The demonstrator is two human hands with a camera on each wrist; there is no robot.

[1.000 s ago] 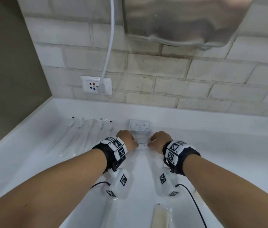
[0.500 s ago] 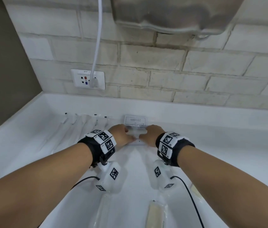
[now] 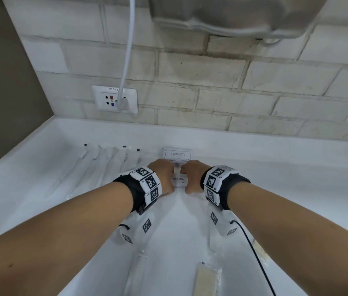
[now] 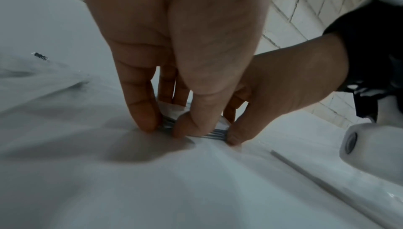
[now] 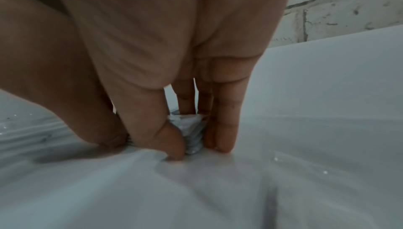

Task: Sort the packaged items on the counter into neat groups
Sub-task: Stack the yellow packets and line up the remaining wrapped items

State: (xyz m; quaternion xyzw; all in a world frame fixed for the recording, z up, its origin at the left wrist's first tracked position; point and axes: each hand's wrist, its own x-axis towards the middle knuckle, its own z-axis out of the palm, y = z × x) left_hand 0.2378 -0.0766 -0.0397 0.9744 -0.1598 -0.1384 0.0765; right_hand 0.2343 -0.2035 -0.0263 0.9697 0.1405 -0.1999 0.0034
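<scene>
The head view looks steeply down from above the counter (image 3: 275, 167) toward the brick wall (image 3: 211, 71) in the upper frame. Both wrist views sit low, very close behind the fingers, facing forward; all three share the toothpaste sachets (image 3: 178, 180) at centre frame

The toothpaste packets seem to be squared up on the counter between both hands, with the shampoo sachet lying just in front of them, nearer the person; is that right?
Not quite: the shampoo sachet lies behind the toothpaste packets, toward the brick wall, as the head view shows. The rest holds: the left hand and right hand grip the stack from either side on the counter.
</scene>
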